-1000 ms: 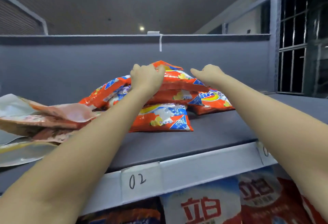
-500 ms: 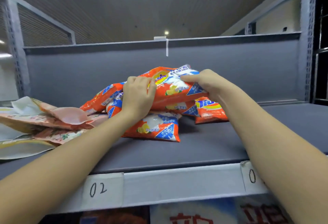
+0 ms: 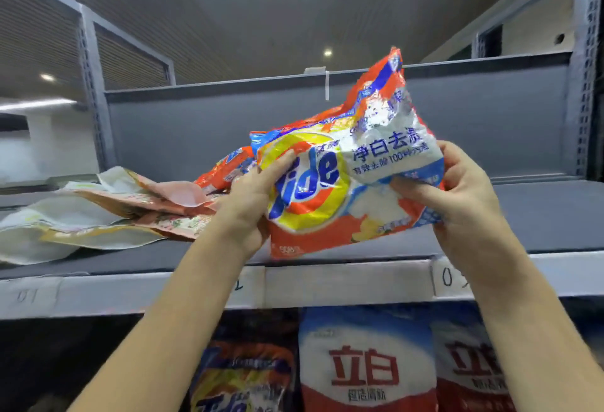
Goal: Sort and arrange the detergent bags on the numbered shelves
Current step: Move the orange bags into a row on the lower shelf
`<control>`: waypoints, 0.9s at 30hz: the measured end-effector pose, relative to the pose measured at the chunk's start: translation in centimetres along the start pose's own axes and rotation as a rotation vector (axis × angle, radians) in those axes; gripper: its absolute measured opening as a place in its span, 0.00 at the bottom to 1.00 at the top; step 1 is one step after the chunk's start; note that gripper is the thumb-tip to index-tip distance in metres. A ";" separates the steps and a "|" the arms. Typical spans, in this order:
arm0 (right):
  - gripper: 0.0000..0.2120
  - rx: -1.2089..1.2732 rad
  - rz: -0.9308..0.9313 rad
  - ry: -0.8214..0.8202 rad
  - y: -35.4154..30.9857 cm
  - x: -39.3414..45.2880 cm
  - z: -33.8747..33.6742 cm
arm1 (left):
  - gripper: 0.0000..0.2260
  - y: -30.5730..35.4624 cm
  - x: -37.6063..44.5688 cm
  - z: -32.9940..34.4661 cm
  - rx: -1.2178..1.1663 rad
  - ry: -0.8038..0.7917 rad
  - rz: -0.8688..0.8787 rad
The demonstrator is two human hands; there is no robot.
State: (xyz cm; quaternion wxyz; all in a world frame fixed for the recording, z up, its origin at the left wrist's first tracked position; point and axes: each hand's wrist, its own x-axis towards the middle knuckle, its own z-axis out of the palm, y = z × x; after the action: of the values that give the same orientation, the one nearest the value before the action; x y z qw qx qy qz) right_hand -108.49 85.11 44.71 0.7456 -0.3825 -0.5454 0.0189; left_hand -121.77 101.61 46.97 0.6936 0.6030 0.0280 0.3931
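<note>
Grey shelf is carrying pale flattened bags at left. Orange Tide bag is being held up above shelf front edge, left hand gripping its left side, right hand pinching its right edge.

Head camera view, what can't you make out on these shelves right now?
- Middle shelf label: the left hand's forearm hides all but one stroke.
- Right shelf label: only a 0 shows, the right hand's wrist covers the rest.
- Orange bags behind the held Tide bag: count hidden.
- Lower-shelf bags: cut off by the bottom edge.
</note>
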 end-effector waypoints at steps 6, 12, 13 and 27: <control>0.29 0.007 0.048 0.202 0.5 -9.2 2.5 | 0.07 -1.0 -6.8 0.5 0.057 0.084 0.314; 0.20 -0.058 0.163 0.242 -1.3 -15.8 6.8 | 0.08 0.0 -13.2 -2.6 0.039 -0.010 0.230; 0.23 -0.090 0.202 0.229 -1.3 -16.8 7.8 | 0.07 -0.2 -14.3 -3.8 0.032 -0.009 0.197; 0.17 0.052 0.863 0.128 10.4 -28.0 23.0 | 0.10 -7.5 -24.9 -25.0 0.160 0.272 -0.267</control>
State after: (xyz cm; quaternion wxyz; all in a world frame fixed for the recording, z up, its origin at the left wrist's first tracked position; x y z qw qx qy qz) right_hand -134.78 92.62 18.82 0.7114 -0.5566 -0.2875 0.3186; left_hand -147.93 107.84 22.89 0.6792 0.5883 0.2322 0.3723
